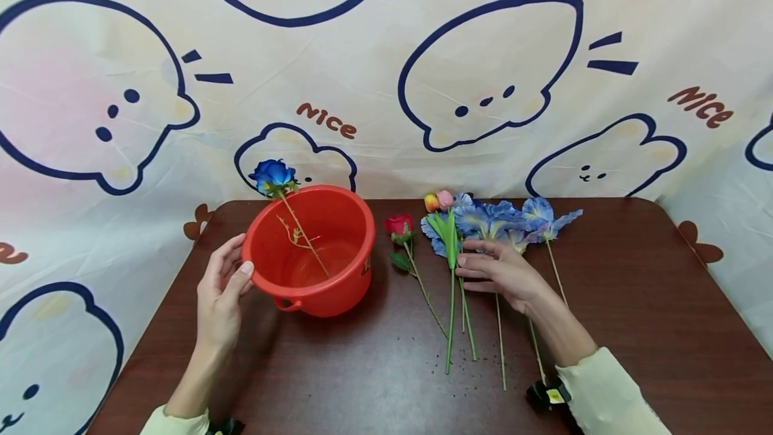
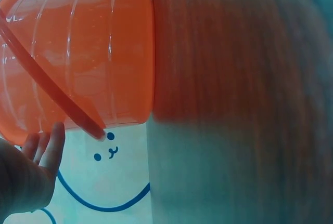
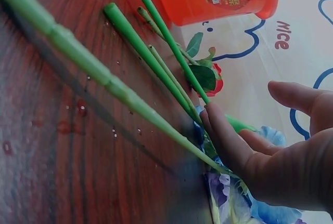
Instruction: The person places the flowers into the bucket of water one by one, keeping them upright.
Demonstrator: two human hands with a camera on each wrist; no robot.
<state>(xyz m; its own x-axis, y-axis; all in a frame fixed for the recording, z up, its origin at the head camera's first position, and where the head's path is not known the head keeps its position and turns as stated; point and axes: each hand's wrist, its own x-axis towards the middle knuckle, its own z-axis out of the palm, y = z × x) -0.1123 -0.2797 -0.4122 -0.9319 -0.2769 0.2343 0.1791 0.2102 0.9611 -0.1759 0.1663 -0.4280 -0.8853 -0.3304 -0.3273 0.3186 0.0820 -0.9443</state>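
Straight fingers of my left hand (image 1: 219,301) touch the red bucket (image 1: 338,294) near its left rim, the thumb against the rim's edge. A blue rose (image 1: 273,176) leans in the bucket, its bloom above the rim. Over tulip stems (image 1: 450,301), my right hand (image 1: 507,275) reaches with fingers extended. In the right wrist view its thumb stands apart and nothing is gripped. A yellow-orange tulip (image 1: 431,203) and a pink tulip (image 1: 444,199) lie beside several blue irises (image 1: 492,219). Between bucket and tulips lies a red rose (image 1: 398,225).
The dark brown table (image 1: 338,381) carries small specks (image 1: 437,361) near the stem ends. Behind it hangs a cartoon-printed cloth (image 1: 374,86). The bucket's handle (image 2: 52,86) hangs down its side. A black device (image 1: 546,395) is at the right wrist.
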